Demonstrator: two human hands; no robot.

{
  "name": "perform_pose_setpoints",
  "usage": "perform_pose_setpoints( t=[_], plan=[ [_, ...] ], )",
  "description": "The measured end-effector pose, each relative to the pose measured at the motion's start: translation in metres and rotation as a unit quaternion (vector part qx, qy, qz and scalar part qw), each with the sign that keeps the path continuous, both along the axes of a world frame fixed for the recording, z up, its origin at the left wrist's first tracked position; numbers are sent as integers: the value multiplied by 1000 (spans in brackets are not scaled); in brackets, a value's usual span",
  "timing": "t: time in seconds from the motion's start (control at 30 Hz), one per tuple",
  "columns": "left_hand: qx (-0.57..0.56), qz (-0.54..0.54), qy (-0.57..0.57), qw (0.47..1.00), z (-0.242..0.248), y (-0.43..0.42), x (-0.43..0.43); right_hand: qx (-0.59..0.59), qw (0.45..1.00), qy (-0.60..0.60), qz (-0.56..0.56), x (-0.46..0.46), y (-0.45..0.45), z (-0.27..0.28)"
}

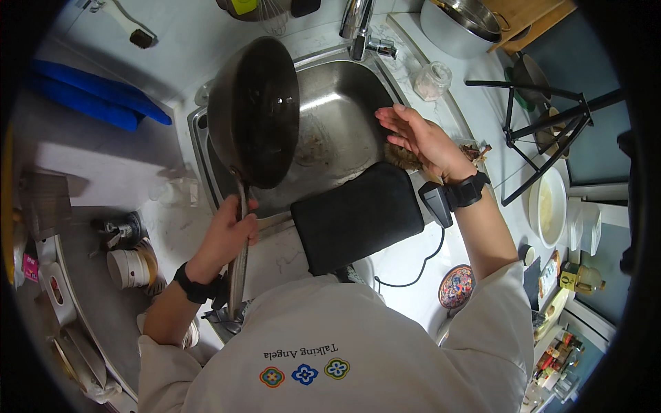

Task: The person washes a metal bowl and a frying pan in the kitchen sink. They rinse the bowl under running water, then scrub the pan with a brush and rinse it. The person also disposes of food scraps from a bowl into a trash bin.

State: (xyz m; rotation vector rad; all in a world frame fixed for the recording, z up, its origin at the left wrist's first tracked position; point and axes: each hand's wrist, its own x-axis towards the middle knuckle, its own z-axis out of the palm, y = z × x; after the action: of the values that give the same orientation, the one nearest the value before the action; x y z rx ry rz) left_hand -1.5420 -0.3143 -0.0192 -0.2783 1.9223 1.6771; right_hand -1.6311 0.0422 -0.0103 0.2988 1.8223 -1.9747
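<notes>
My left hand [227, 229] grips the long metal handle of a dark frying pan [266, 113]. The pan is tilted on its side over the left part of a stainless steel sink [343, 82], and its inside looks wet. My right hand [413, 137] is raised at the sink's right edge with its fingers apart, holding nothing. Just below its fingers lies a round brown scrubber [402, 156], partly hidden. Between my forearms, a black rectangular object [361, 217] covers part of the sink's near rim. A chrome faucet [359, 31] stands at the far rim.
A glass jar [433, 81] and a large pot [459, 28] stand right of the faucet. A black metal rack [547, 118] and a white bowl [547, 206] are farther right. A blue cloth [98, 93] hangs at left, above a shelf holding a white tub [124, 269].
</notes>
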Motion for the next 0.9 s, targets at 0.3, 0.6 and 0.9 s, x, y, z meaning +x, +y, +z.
perform_pose_setpoints(
  t=[0.3, 0.6, 0.9],
  plan=[
    [171, 53, -82, 980, 3, 0, -1, -38, 995, 82, -49, -26, 1, -20],
    [335, 19, -120, 934, -5, -2, 3, -106, 985, 98, -97, -112, 15, -31],
    [358, 25, -197, 912, -33, 16, -14, -58, 993, 68, -83, -100, 43, -35]
  ],
)
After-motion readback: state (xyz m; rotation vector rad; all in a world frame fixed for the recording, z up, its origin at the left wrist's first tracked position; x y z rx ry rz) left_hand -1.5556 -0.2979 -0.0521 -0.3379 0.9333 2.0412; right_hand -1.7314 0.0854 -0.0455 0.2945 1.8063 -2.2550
